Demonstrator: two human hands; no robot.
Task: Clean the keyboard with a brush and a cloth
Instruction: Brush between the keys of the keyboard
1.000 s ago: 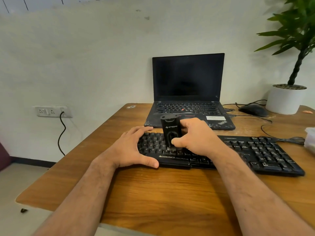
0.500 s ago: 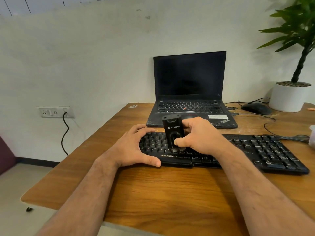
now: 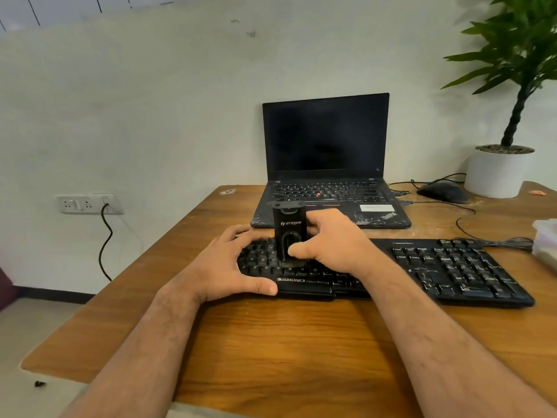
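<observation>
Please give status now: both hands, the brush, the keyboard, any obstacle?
Right hand grips brush, upright on keys. Left hand steadies keyboard at left end. Cloth not seen. No obstacle.

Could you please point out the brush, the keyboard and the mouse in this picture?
brush (image 3: 290, 229): head view, on its black upright body, just below the logo.
keyboard (image 3: 452, 267): head view, on the keys of its right half.
mouse (image 3: 443, 192): head view, on its rounded black top.
</observation>
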